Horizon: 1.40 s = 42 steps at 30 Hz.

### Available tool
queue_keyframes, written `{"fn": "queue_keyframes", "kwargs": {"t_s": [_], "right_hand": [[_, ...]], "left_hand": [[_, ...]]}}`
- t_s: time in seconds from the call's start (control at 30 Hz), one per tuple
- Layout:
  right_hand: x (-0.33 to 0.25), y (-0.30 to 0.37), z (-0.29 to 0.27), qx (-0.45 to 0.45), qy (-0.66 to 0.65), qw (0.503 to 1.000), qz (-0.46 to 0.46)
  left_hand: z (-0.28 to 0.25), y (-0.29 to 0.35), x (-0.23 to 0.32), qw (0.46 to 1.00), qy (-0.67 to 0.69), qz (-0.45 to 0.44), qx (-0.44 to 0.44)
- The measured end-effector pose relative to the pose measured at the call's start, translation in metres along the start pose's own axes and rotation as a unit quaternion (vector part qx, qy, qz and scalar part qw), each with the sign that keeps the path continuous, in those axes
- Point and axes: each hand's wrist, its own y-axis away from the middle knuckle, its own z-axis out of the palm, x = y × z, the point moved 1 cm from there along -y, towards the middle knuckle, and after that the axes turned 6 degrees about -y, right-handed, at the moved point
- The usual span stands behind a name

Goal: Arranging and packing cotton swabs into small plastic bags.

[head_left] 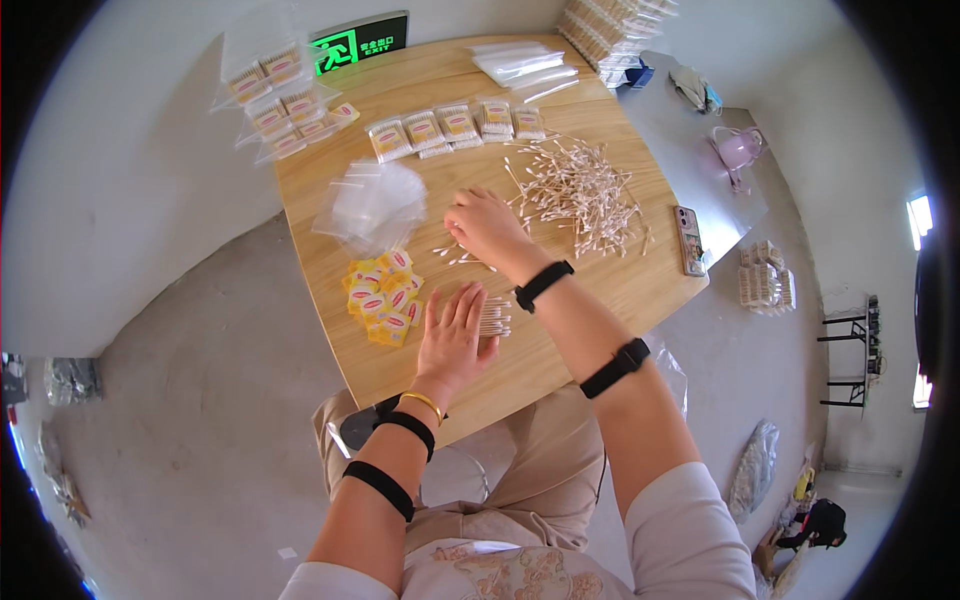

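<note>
My left hand (455, 335) lies nearly flat on the wooden table, its fingers stretched out beside a small row of cotton swabs (495, 317) that pokes out from beneath them. Farther off, my right hand (487, 228) is closed with curled fingers, and whatever is in them is hidden. A few loose cotton swabs (462, 257) lie on the wood just under it. To its right spreads a big loose heap of cotton swabs (580, 195). Yellow-and-white cards (383, 298) are piled left of my left hand, below a stack of clear plastic bags (377, 205).
Filled swab packs (457, 124) stand in a row across the table (400, 85). Clear plastic sleeves (520, 66) lie behind them. More bagged packs (280, 100) are at the far left. A phone (689, 240) rests on the right edge, near a metal side table (735, 205).
</note>
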Motion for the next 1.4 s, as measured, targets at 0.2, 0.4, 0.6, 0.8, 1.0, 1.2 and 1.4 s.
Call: {"fn": "queue_keyframes", "kwargs": {"t_s": [0.2, 0.4, 0.6, 0.8, 1.0, 1.2, 1.4], "right_hand": [[0.010, -0.027, 0.022, -0.088, 0.242, 0.954, -0.155], [0.000, -0.032, 0.017, -0.135, 0.105, 0.984, -0.056], [-0.007, -0.026, 0.019, -0.210, 0.143, 0.967, -0.031], [-0.013, -0.032, 0.024, -0.245, 0.182, 0.952, -0.012], [0.000, -0.015, -0.007, -0.015, -0.296, 0.946, 0.129], [-0.006, 0.059, -0.043, 0.147, -0.701, 0.631, 0.299], [0.045, 0.188, -0.075, -0.058, 0.002, 0.948, 0.313]], "left_hand": [[-0.003, -0.003, 0.005, 1.000, 0.001, 0.006, 0.014], [-0.002, 0.002, -0.001, 1.000, -0.022, 0.002, -0.009], [-0.003, 0.000, 0.003, 1.000, -0.018, 0.004, -0.014], [-0.002, 0.000, 0.002, 0.999, -0.031, -0.001, -0.015], [-0.001, -0.003, 0.007, 1.000, -0.002, 0.005, 0.014], [-0.002, 0.004, -0.003, 1.000, -0.008, 0.001, 0.005], [-0.009, -0.003, 0.006, 0.999, -0.023, 0.001, -0.041]]}}
